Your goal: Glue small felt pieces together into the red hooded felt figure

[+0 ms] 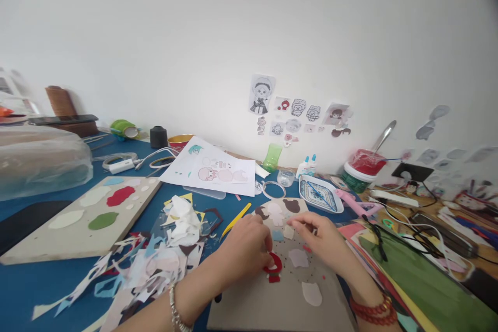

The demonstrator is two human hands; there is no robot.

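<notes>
A grey board (252, 306) lies in front of me, with cut pieces in pink, brown, blue, cream and red on it. My left hand (252, 244) rests over its left side, fingers bent together at a red ring-shaped piece (277, 262); whether they grip it is hidden. A small red piece (274, 278) lies just below. My right hand (317, 231) is over the upper right of the board, thumb and forefinger close together near a cream piece (288, 232); anything between them is too small to make out. A mauve piece (298, 258) lies between the hands, lower down.
Left of the board are paper scraps (155, 264), yellow tweezers (236, 219) and a second board (46, 238) with coloured shapes. Behind stand a patterned tray (337, 208) and glue bottles (307, 166). Coloured sheets (420, 275) lie at the right.
</notes>
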